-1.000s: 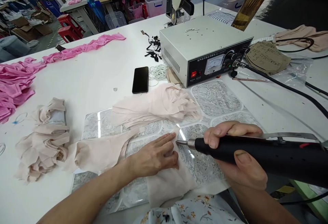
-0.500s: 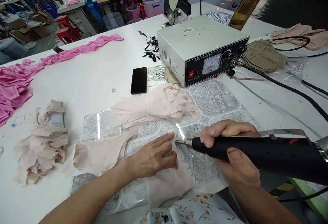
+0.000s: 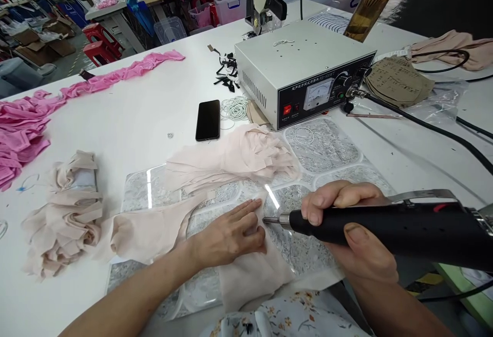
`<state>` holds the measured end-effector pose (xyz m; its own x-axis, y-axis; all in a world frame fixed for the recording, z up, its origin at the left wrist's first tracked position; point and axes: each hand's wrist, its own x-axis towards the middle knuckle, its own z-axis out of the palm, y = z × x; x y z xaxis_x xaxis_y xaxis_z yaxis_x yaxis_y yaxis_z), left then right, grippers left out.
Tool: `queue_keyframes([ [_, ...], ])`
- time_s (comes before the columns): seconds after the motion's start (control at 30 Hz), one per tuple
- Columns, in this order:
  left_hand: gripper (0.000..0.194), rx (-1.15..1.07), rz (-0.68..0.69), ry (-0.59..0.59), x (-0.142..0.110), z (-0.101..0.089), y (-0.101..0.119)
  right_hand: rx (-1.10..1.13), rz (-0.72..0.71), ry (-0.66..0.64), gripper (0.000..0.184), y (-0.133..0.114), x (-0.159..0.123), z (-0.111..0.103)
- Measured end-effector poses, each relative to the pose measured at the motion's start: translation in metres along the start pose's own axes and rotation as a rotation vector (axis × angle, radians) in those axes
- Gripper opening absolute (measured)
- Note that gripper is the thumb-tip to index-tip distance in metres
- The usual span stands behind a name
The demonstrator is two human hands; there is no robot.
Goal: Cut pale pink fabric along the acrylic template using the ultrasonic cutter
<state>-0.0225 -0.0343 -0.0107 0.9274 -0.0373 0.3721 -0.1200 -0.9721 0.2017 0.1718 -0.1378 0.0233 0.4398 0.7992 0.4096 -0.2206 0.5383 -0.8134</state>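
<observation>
My right hand [image 3: 358,229] is wrapped around the black handheld ultrasonic welder [image 3: 416,229], thumb along its near side. The welder's metal tip [image 3: 271,220] touches or nearly touches the edge of a beige fabric piece [image 3: 254,278]. Just left of the tip, my left hand [image 3: 233,234] presses that fabric down on the grey stone-patterned mat [image 3: 208,288]. Its index and middle fingers lie stretched out and the others bend under. Part of the fabric is hidden beneath this hand. Another beige piece [image 3: 146,229] lies left of my forearm, and a layered beige stack [image 3: 234,154] lies beyond my hands.
A welder control box [image 3: 304,64] stands at the back, its black cable [image 3: 431,126] running right. Near it lie a phone [image 3: 208,120], elastic cord [image 3: 234,108] and a tilted green-lidded bottle [image 3: 372,8]. Beige bundles [image 3: 63,224] and pink fabric [image 3: 23,131] are at left.
The welder and my right hand have shifted very slightly, the tip dropping a touch. My left hand and the fabric look unmoved.
</observation>
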Motion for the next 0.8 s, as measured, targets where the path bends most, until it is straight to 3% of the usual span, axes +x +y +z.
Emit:
queue_keyframes([
  [0.3,0.017,0.02,-0.011,-0.022,0.002,-0.0029,0.0022,0.037,0.019,0.026,0.013,-0.0035,-0.0005,-0.0017],
  [0.8,0.021,0.047,-0.017,-0.056,0.0004,-0.0012,0.0016,0.017,0.04,-0.046,0.011,-0.0045,-0.0045,-0.0033],
])
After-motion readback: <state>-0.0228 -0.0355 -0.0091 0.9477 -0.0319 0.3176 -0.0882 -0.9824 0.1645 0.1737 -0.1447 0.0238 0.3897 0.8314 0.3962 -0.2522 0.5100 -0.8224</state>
